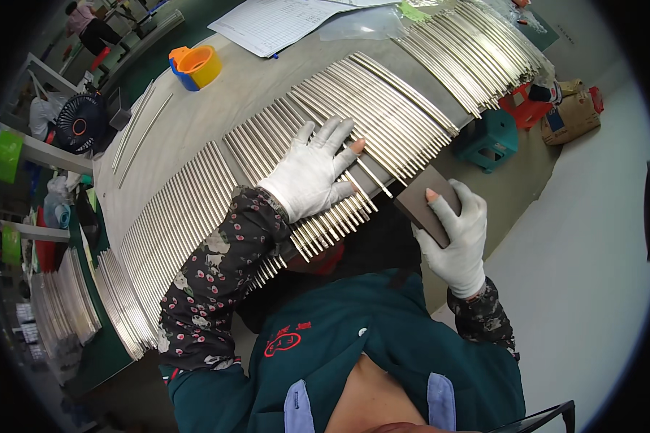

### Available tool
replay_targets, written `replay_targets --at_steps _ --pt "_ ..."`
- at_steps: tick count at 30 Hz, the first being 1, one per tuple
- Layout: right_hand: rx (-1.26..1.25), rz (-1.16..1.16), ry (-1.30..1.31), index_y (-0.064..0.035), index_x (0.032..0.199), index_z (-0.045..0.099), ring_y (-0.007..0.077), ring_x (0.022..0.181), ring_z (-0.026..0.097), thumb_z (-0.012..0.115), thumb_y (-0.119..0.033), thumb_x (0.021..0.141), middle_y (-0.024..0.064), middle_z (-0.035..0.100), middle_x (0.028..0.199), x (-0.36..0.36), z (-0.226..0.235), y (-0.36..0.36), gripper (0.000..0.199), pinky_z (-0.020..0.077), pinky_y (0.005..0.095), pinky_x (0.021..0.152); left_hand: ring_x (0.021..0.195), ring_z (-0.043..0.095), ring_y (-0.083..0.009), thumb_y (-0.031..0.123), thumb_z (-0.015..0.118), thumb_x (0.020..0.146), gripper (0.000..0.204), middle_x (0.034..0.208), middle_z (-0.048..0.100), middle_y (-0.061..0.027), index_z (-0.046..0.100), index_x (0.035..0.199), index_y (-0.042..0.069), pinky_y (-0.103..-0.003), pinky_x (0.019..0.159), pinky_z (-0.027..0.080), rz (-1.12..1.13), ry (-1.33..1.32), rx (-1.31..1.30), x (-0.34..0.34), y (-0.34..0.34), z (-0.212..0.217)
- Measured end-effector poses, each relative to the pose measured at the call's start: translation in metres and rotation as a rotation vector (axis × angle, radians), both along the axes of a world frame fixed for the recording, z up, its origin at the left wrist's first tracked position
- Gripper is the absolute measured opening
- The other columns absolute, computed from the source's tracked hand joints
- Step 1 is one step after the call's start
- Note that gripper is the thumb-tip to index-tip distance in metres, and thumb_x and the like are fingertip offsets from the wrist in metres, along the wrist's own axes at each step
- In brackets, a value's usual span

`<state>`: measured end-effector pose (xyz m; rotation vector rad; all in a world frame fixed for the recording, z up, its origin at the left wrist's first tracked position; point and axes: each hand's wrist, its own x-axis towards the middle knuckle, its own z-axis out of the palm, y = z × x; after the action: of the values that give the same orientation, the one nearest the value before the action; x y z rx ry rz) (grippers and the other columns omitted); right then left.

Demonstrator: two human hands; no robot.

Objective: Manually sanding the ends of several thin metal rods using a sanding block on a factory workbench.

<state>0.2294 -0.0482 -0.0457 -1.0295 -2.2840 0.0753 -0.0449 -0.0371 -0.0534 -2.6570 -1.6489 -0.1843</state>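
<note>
Works over a pale grey tabletop [231, 94], with slender silvery metal rods [383, 108] in side-by-side ranks. Lays the white-gloved left hand [307, 173] flat on these, fingers spread, unclenched. Grasps a flat dark grey-brown rectangular block [419, 200] in the white-gloved right hand [461, 238], just beside the rod ends. Beyond the left hand: white paper sheets [271, 25], orange-yellow-blue plastic ring [193, 63]. Far left of the grip: round black fan [79, 124]. Right of the grip, on the floor: teal plastic stool [491, 141], brown printed package [572, 119].

Writing: printed grid on paper, illegible; red emblem with characters on dark green uniform [325, 317], below the left hand.

Hidden: rod stretches under the left palm. Blurred, far upper left: person in pink [87, 22].
</note>
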Motion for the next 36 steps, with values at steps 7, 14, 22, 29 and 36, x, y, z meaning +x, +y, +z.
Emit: replay_targets --at_steps 7,14,22,29,36 --pt "-0.033 0.004 -0.009 -0.0161 0.118 0.057 0.0341 0.101 0.048 0.075 -0.016 0.058 0.0193 0.047 0.122 -0.006 0.001 -0.004 0.062 0.0423 0.0433 0.086 0.136 0.026 -0.0391 0.049 0.045 0.091 0.065 0.146 0.029 -0.0229 0.034 0.141 0.008 -0.056 0.109 0.020 -0.027 -0.011 0.045 0.003 0.010 -0.007" --pt "0.051 0.016 -0.058 -0.0124 0.116 0.058 0.0364 0.097 0.050 0.075 -0.014 0.060 0.0222 0.050 0.116 -0.012 0.001 0.018 0.059 0.0435 0.0442 0.083 0.136 0.025 -0.0414 0.048 0.044 0.091 0.066 0.147 0.024 -0.0233 0.028 0.143 0.011 -0.058 0.108 0.021 -0.014 0.002 0.016 0.007 0.013 -0.003" --pt "0.002 0.117 -0.079 -0.0153 0.116 0.059 0.0366 0.101 0.050 0.076 -0.016 0.058 0.0216 0.049 0.121 -0.008 0.001 0.012 0.060 0.0431 0.0441 0.084 0.136 0.026 -0.0402 0.047 0.045 0.090 0.064 0.146 0.028 -0.0234 0.033 0.141 0.009 -0.057 0.109 0.021 0.004 -0.011 0.056 0.009 0.014 -0.006" --pt "0.019 0.031 0.061 -0.0143 0.119 0.058 0.0354 0.103 0.048 0.073 -0.010 0.058 0.0190 0.048 0.121 0.005 0.003 0.019 0.063 0.0431 0.0432 0.088 0.117 0.047 -0.0366 0.030 0.070 0.076 0.057 0.129 0.046 -0.0189 0.049 0.124 0.007 -0.048 0.096 0.040 -0.014 -0.322 0.140 0.015 0.012 0.011" --pt "0.029 0.009 0.016 -0.0154 0.120 0.057 0.0347 0.103 0.048 0.075 -0.011 0.057 0.0184 0.049 0.121 0.003 0.002 0.012 0.066 0.0427 0.0429 0.088 0.090 0.056 -0.0246 0.026 0.075 0.071 0.025 0.089 0.059 -0.0026 0.063 0.087 0.012 -0.039 0.073 0.046 -0.230 -0.245 -0.160 0.016 0.021 0.017"
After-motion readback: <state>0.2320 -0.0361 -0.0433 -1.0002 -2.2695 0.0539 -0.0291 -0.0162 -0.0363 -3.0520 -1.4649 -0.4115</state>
